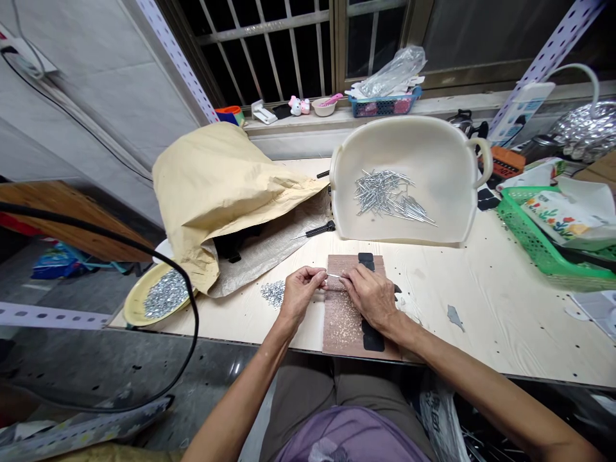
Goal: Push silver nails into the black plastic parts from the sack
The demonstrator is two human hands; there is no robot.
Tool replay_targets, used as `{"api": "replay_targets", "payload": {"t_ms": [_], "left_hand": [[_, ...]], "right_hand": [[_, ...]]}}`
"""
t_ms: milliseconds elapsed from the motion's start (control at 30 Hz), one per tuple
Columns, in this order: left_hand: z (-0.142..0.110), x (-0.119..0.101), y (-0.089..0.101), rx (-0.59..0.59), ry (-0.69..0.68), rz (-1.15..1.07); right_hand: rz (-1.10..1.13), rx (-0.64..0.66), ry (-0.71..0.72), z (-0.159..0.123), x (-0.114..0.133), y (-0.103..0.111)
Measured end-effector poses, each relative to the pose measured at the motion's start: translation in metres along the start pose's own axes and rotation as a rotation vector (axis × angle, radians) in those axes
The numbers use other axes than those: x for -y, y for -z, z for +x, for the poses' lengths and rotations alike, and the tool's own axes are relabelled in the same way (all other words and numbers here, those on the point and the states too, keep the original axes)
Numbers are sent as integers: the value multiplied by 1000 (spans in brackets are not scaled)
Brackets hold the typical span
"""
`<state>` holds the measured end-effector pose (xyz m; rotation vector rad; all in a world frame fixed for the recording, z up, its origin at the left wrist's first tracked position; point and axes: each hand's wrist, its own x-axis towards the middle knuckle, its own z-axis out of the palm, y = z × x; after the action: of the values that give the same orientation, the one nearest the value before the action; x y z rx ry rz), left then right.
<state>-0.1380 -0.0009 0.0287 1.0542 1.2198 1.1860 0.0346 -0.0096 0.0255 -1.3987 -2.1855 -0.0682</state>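
Yellow plastic, by its look, forms the shallow bowl [136,296] at the table's left end, heaped with small shiny metal pieces [166,295]. Just beside it slumps a big tan paper sack [216,173], its mouth open toward the right and something dark showing inside. Below that mouth a small pile of silvery bits [273,293] lies on the pale wooden table [481,333], near the left hand [299,292]. That hand's thumb and forefinger pinch one end of a thin metal rod [334,276], held above the far half of a brown board [342,340] sprinkled with pale crumbs. A tool with a black handle [320,229] lies beyond the hands. At the rod's other end the right hand [370,295] has its thumb and fingertips pressed together on it, the remaining fingers curled over the board. Behind, a whitish tub [409,224] contains a loose heap of similar rods [382,192]. Farther right lie a grey scrap [455,317] and, at the edge, a green basket [520,221] containing a flowered packet [558,215].
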Motion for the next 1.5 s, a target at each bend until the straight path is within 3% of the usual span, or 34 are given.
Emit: {"api": "replay_targets", "payload": {"t_ms": [200, 333, 533, 667, 800, 1100, 1200, 1333, 1400, 1500], "left_hand": [[3, -3, -4, 19, -5, 17], [2, -4, -15, 49, 41, -25], [8, 0, -38, 159, 148, -35], [13, 9, -44, 128, 99, 67], [12, 21, -44, 79, 42, 160], [11, 29, -45, 26, -187, 446], [9, 28, -47, 25, -194, 505], [5, 26, -48, 7, -174, 525], [4, 25, -49, -1, -180, 517], [4, 25, -50, -8, -207, 510]], "right_hand": [[118, 57, -71, -3, -2, -2], [233, 101, -46, -6, -18, 8], [213, 90, -35, -10, -78, 21], [62, 96, -3, -5, -121, 14], [5, 110, 34, 2, -143, 1], [16, 123, 178, 23, -157, -5], [32, 152, 317, -3, -140, 5], [137, 288, 556, -49, -111, 21], [163, 273, 474, -48, -110, 24], [142, 144, 244, -13, -129, 20]]}}
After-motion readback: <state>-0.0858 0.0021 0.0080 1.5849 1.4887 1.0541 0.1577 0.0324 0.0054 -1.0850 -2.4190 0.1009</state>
